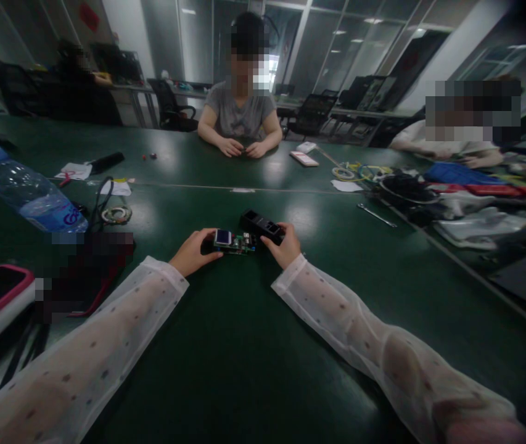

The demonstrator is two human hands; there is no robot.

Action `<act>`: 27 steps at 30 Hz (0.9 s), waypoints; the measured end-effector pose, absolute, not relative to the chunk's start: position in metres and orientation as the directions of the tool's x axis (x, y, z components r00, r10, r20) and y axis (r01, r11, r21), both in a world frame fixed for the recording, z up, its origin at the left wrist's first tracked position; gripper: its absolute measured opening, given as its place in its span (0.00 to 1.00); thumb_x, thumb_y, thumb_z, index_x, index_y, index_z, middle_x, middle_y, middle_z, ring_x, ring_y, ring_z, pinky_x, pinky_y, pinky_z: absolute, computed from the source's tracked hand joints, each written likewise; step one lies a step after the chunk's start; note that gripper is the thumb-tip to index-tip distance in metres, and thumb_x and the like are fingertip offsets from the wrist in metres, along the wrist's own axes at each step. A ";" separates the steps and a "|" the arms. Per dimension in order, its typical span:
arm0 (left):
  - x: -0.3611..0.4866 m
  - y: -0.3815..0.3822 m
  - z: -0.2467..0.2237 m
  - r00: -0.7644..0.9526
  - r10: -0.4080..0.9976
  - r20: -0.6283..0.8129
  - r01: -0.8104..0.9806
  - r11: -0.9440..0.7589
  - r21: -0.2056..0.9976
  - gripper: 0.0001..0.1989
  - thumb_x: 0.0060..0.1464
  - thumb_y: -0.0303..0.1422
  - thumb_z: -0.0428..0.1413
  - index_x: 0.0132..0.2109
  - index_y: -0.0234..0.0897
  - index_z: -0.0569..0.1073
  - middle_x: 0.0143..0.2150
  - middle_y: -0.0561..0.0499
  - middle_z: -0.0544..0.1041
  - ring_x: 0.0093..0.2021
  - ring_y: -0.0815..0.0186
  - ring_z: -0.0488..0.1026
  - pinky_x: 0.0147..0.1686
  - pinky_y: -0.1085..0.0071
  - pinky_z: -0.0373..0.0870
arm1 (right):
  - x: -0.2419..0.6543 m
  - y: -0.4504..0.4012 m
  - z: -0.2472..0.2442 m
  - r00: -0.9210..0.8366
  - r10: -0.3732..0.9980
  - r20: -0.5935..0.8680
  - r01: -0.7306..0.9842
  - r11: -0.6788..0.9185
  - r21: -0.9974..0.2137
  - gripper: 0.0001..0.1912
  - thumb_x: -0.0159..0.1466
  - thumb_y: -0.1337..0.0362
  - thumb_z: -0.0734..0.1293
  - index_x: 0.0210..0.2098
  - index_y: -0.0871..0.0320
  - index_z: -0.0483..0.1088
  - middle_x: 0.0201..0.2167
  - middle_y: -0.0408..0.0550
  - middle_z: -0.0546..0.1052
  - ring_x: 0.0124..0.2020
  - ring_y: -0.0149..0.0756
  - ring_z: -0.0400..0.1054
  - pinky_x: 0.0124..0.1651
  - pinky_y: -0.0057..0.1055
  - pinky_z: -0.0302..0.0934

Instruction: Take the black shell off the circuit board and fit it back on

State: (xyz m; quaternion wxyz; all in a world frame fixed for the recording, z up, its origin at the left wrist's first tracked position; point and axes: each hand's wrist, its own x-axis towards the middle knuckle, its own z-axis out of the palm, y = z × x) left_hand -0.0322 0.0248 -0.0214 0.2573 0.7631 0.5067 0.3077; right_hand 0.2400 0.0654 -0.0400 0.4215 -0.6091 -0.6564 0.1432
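Over the green table (253, 345), the left hand (194, 251) grips a circuit board (235, 242); the right (285, 245) pinches a black casing (261, 226), seemingly hollow.

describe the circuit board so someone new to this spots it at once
On the green table, look between the two sheer, dotted sleeves. The circuit board is in the left hand. Unlike the black casing in the right hand, it has bare green parts and a small white-framed screen.
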 end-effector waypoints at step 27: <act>-0.032 0.024 -0.020 0.308 0.928 0.208 0.609 -0.360 0.707 0.28 0.50 0.39 0.59 0.57 0.42 0.63 0.52 0.45 0.69 0.53 0.55 0.67 0.51 0.52 0.65 | 0.243 0.070 -0.046 0.056 0.879 0.473 0.645 0.330 -0.689 0.27 0.52 0.56 0.70 0.48 0.56 0.61 0.46 0.54 0.70 0.45 0.48 0.66 0.50 0.51 0.60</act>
